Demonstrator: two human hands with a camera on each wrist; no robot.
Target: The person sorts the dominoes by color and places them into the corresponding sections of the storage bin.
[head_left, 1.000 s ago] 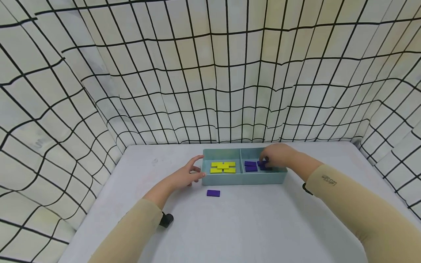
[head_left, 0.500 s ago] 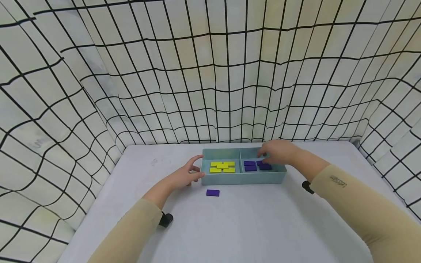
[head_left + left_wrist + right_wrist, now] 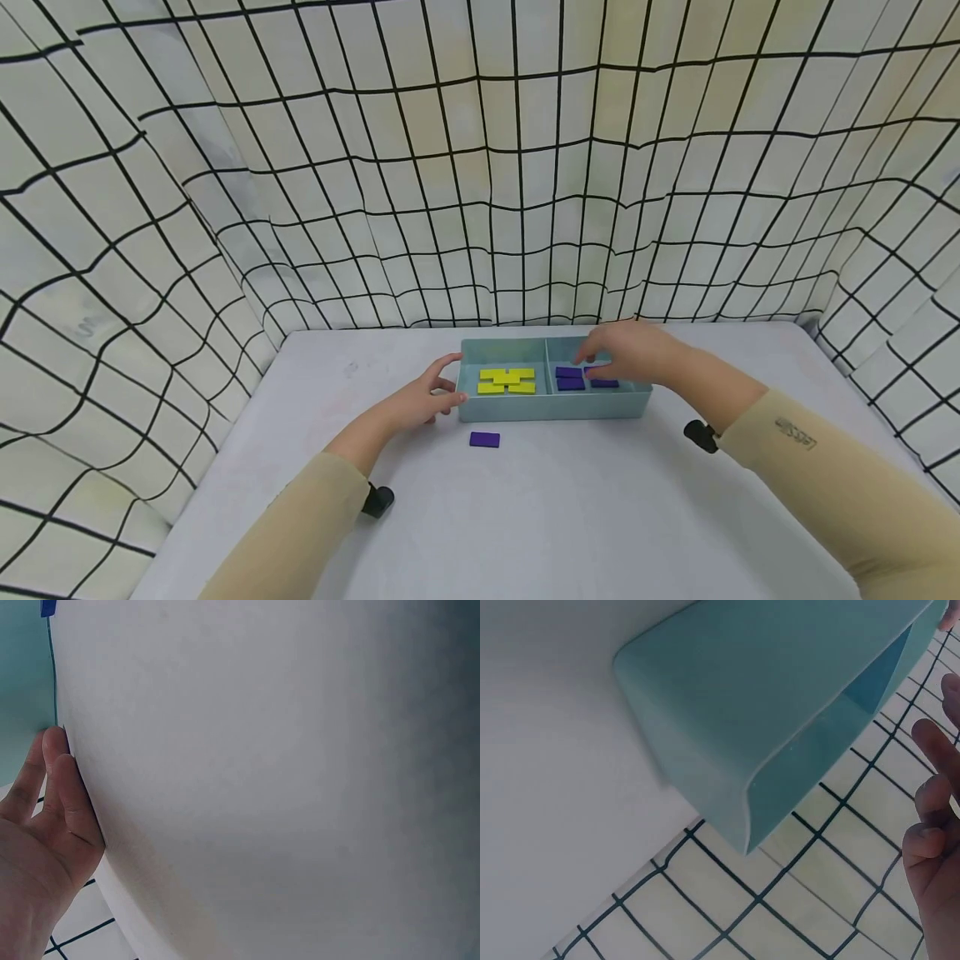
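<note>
A pale teal two-compartment tray point(image 3: 551, 408) stands toward the back of the table. Flat yellow blocks point(image 3: 507, 377) lie in its left compartment, one on top of the others. Purple blocks point(image 3: 569, 383) lie in the right compartment, partly hidden by my right hand point(image 3: 633, 350). That hand hovers over them with fingers apart and loosely bent; I see nothing held in it. My left hand point(image 3: 422, 402) touches the tray's left end with extended fingers, as the left wrist view also shows. One purple block point(image 3: 484, 440) lies on the table in front of the tray.
The white table point(image 3: 555, 508) runs back to a wall of pale cloth with a black grid net point(image 3: 517, 200), which also rises at both sides. A dark wrist camera point(image 3: 377, 502) sits on the left wrist, another point(image 3: 701, 435) on the right.
My right hand has risen off the right-hand purple blocks, its fingers have spread, and it has shifted slightly left. The left hand stays at the tray's end.
</note>
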